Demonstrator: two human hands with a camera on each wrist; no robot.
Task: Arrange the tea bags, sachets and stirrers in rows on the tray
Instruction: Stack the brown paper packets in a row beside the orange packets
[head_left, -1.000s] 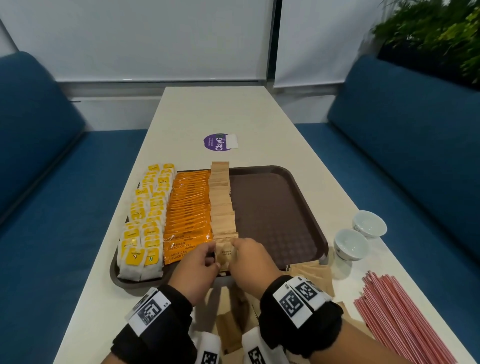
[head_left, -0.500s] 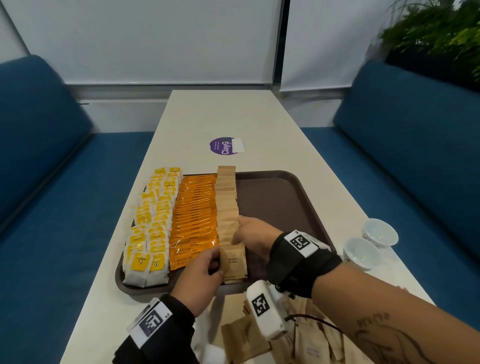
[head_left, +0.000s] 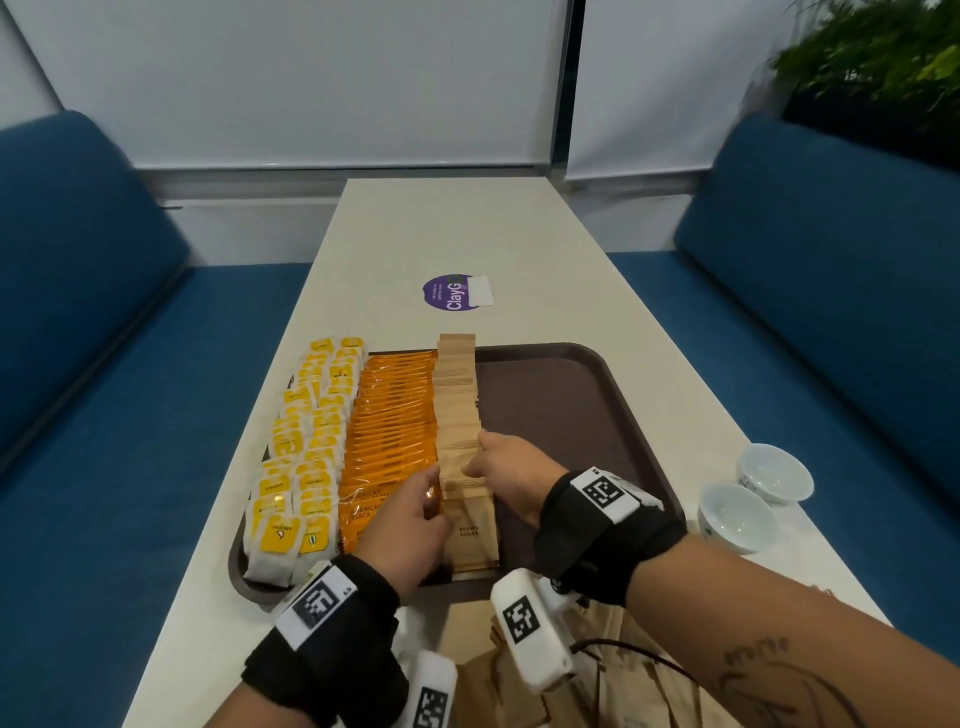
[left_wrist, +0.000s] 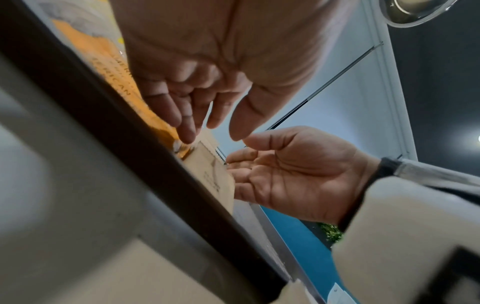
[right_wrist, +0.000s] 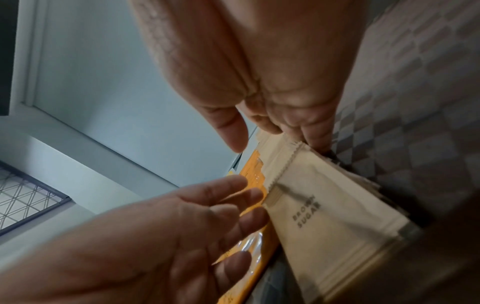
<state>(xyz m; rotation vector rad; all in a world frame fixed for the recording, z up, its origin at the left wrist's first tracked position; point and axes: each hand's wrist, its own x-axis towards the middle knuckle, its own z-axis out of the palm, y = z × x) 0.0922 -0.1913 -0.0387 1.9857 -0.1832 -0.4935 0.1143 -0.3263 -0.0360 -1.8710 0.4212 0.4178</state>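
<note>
Head view: dark brown plastic tray is lying on the long cream table.
Sugar row: brown paper sachets, the nearest reading "BROWN SUGAR", are running down the tray's middle.
Left hand: its straight, relaxed fingers are pressing the sugar row's left edge, gripping nothing.
Right hand: its straight fingers are pressing the row's right edge.
Coffee row: orange sachets reading "AMERICAN BLACK" are lying left of the sugar row.
Tea row: white tea bags with yellow tags are sitting along the tray's left side.
Sticker: purple round "ClayG" label is sitting beyond the tray.
Cups: two white bowls are standing right of the tray.
</note>
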